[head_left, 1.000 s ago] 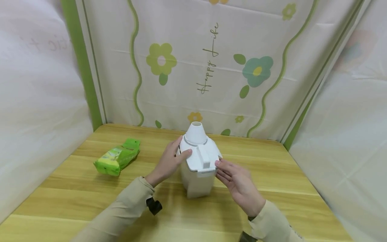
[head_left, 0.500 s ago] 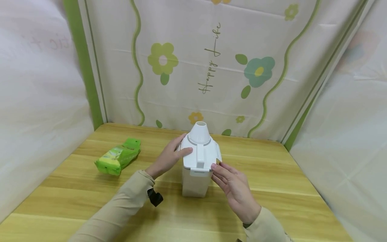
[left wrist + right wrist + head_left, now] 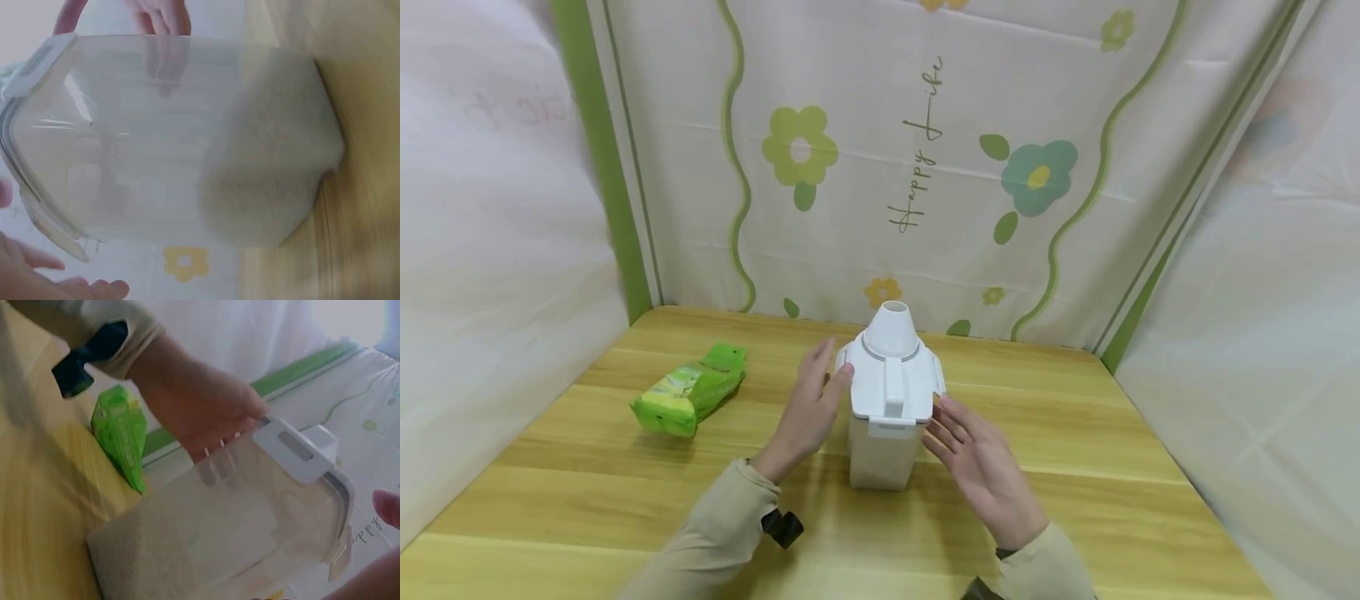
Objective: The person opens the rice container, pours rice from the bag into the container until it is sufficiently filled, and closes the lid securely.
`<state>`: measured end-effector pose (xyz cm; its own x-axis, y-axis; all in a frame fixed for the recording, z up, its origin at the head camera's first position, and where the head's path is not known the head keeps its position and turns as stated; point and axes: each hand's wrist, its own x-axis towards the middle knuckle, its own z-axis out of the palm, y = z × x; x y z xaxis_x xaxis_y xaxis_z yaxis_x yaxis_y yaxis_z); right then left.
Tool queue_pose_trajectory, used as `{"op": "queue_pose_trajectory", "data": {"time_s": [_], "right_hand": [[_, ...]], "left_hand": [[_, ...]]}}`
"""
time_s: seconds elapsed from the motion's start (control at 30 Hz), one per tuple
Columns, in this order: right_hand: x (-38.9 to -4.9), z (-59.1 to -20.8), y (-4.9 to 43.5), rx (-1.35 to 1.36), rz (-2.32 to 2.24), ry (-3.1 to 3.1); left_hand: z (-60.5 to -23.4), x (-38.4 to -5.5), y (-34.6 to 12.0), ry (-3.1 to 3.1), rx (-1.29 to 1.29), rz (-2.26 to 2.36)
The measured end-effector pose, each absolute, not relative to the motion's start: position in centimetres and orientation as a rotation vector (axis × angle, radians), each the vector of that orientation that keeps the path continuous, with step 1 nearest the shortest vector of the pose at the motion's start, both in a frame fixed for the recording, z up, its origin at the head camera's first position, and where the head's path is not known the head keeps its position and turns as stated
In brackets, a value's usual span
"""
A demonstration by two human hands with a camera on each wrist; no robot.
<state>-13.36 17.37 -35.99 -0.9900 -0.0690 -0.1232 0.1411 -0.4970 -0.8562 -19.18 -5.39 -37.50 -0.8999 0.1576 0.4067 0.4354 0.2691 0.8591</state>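
Note:
A clear storage container [image 3: 883,458] stands upright on the table, with pale, fine-grained contents low inside [image 3: 137,556]. Its white lid [image 3: 868,392] carries a cone-shaped white cap [image 3: 892,332]. The side clips [image 3: 56,231] stick outward from the lid, and the front clip [image 3: 294,447] lies against the wall. Left of the container, my left hand [image 3: 801,417] has extended fingers, its thumb close to the lid edge. On the other side, my right hand [image 3: 988,471] has relaxed fingers near the container's right wall; whether they touch it cannot be told.
A green plastic packet [image 3: 692,392] lies on the wooden table [image 3: 1075,450] to the left. A printed fabric curtain [image 3: 865,167] hangs behind the table, and pale fabric walls stand at both sides.
The container has turned so its front clip faces me. My left hand has come off the lid and moved slightly left; my right fingers have loosened from the right front edge.

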Motion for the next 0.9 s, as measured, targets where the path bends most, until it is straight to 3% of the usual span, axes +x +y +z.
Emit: {"op": "queue_pose_trajectory", "data": {"time_s": [0.33,0.9], "right_hand": [[-14.6,-37.6,16.8,0.133,-2.653,1.608],[-14.0,-39.2,15.9,-0.100,-2.610,1.761]], "left_hand": [[-38.8,-16.8,-5.2,-2.183,-0.576,-1.370],[-40.5,-16.0,-5.1,-2.200,-0.772,-1.531]]}}
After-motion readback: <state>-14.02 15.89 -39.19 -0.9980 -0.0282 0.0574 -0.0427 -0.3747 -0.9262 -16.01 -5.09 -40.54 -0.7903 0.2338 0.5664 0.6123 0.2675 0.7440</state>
